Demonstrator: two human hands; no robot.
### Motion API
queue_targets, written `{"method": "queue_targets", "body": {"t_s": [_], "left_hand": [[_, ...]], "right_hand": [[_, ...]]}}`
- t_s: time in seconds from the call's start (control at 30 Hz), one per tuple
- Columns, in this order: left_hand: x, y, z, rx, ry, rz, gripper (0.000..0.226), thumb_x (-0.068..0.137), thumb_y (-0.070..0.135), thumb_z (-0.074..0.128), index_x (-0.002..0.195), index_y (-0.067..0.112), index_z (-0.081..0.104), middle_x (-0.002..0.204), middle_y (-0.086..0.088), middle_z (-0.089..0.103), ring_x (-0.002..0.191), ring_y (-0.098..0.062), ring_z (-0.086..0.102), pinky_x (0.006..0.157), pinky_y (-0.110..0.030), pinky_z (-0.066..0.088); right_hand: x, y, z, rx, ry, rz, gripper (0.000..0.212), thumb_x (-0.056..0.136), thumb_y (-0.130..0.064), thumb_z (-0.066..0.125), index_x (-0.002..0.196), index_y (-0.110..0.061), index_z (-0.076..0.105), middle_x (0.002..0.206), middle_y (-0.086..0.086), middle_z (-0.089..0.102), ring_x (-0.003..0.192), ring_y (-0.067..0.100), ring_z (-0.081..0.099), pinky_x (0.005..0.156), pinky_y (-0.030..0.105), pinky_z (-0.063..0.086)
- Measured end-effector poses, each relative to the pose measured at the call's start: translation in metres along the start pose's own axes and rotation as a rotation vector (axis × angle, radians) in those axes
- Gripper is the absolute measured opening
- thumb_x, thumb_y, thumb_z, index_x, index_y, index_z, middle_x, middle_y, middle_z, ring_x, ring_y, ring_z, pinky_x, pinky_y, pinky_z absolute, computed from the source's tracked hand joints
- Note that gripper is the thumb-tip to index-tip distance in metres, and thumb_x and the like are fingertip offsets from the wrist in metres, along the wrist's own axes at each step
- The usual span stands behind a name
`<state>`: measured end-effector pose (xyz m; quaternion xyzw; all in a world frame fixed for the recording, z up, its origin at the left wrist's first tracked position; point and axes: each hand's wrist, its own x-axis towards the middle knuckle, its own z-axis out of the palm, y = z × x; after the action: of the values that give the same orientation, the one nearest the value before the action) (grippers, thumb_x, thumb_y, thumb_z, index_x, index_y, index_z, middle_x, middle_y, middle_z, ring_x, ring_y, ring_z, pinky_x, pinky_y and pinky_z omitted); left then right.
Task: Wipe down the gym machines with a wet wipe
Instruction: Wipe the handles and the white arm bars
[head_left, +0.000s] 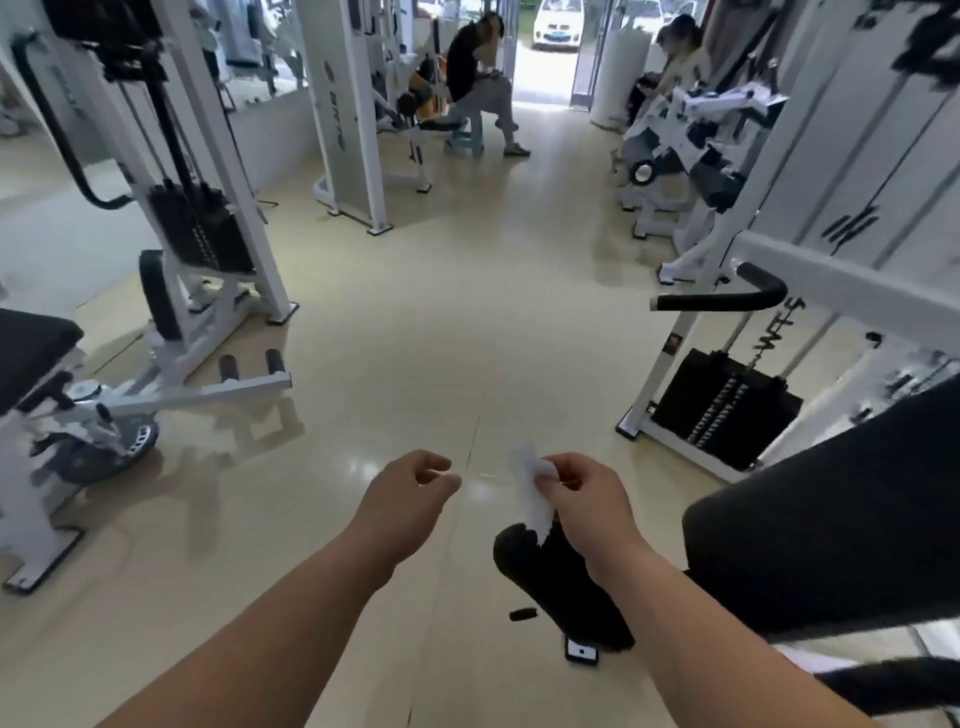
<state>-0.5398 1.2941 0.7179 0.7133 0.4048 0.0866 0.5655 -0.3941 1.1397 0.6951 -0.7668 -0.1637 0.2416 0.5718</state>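
Observation:
A white wet wipe hangs crumpled from my right hand, pinched between thumb and fingers above the floor. My left hand is a short way to its left, fingers curled with thumb and forefinger nearly touching, holding nothing that I can see. Just below and right of my right hand is a black padded seat and a large black back pad of a white-framed gym machine with a black handle and weight stack.
Another white machine with black pads and foot rollers stands at the left. More machines line both sides further off. A person sits on a bench ahead, another person at the far right. Beige floor runs between.

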Motion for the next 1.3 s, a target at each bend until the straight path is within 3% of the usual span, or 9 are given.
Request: {"method": "queue_targets", "body": {"t_s": [0.17,0.47,0.53,0.63,0.73,0.87,1.03,1.17,1.3], "left_hand": [[0.127,0.041,0.017,0.05,-0.203,0.062,0.02,0.094,0.032,0.064,0.114,0.027,0.065,0.106,0.005,0.069,0.092,-0.014,0.068,0.07,-0.028,0.047],[0.335,0.154,0.061,0.303,-0.544,0.353,0.025,0.093,0.034,0.064,0.117,0.029,0.065,0.111,0.005,0.064,0.089,-0.01,0.063,0.067,-0.024,0.045],[0.362,0.184,0.082,0.369,-0.611,0.429,0.028,0.092,0.035,0.064,0.12,0.03,0.063,0.114,0.005,0.062,0.088,-0.011,0.062,0.071,-0.027,0.048],[0.393,0.22,0.117,0.4,-0.716,0.49,0.025,0.093,0.035,0.064,0.118,0.033,0.061,0.116,0.007,0.061,0.086,-0.015,0.064,0.067,-0.026,0.048],[0.421,0.242,0.151,0.422,-0.794,0.512,0.027,0.094,0.035,0.062,0.121,0.033,0.06,0.117,0.008,0.059,0.085,-0.012,0.064,0.059,-0.021,0.045],[0.457,0.261,0.187,0.485,-0.816,0.522,0.03,0.095,0.037,0.062,0.124,0.03,0.06,0.118,0.008,0.06,0.085,-0.01,0.061,0.061,-0.023,0.045],[0.481,0.281,0.227,0.619,-0.866,0.621,0.034,0.097,0.034,0.061,0.13,0.028,0.058,0.117,0.007,0.059,0.091,-0.007,0.057,0.068,-0.02,0.045],[0.486,0.284,0.264,0.74,-0.95,0.683,0.037,0.098,0.027,0.056,0.136,0.028,0.057,0.119,0.005,0.061,0.097,-0.015,0.06,0.082,-0.028,0.049],[0.488,0.279,0.287,0.744,-0.946,0.722,0.021,0.097,0.021,0.057,0.103,0.031,0.076,0.092,0.009,0.067,0.07,-0.009,0.058,0.062,-0.024,0.044]], "right_hand": [[0.087,-0.004,-0.005,0.105,0.217,0.059,0.012,0.096,-0.015,0.066,0.09,-0.02,0.076,0.078,-0.004,0.075,0.071,0.01,0.068,0.073,0.032,0.056],[0.233,-0.042,-0.039,0.036,0.821,0.065,0.013,0.096,-0.023,0.066,0.085,-0.027,0.073,0.079,-0.003,0.073,0.077,0.022,0.069,0.066,0.038,0.054],[0.259,-0.058,-0.063,-0.138,0.927,0.005,0.015,0.096,-0.024,0.062,0.085,-0.027,0.071,0.077,-0.005,0.069,0.078,0.018,0.066,0.066,0.035,0.053],[0.296,-0.07,-0.094,-0.453,1.052,-0.078,0.017,0.098,-0.014,0.059,0.1,-0.023,0.073,0.093,-0.006,0.063,0.085,-0.001,0.055,0.076,0.008,0.04],[0.337,-0.065,-0.116,-0.625,1.134,-0.112,0.023,0.094,-0.002,0.059,0.106,-0.014,0.074,0.103,-0.001,0.061,0.088,0.0,0.05,0.08,0.008,0.038],[0.389,-0.019,-0.125,-0.914,0.876,-0.174,0.026,0.093,-0.007,0.058,0.115,-0.01,0.071,0.126,0.007,0.063,0.12,0.025,0.056,0.103,0.036,0.044],[0.397,0.033,-0.118,-1.315,0.489,-0.082,0.075,0.099,-0.055,0.044,0.161,-0.017,0.024,0.169,0.008,0.016,0.157,0.028,0.009,0.125,0.05,0.006],[0.4,0.027,-0.162,-1.327,0.641,0.071,0.089,0.094,-0.067,0.045,0.159,-0.011,0.023,0.167,0.015,0.017,0.157,0.034,0.006,0.126,0.055,0.009],[0.4,0.022,-0.171,-1.23,0.736,0.089,0.092,0.085,-0.065,0.058,0.15,-0.005,0.034,0.16,0.018,0.028,0.155,0.038,0.012,0.125,0.059,0.01]]}}
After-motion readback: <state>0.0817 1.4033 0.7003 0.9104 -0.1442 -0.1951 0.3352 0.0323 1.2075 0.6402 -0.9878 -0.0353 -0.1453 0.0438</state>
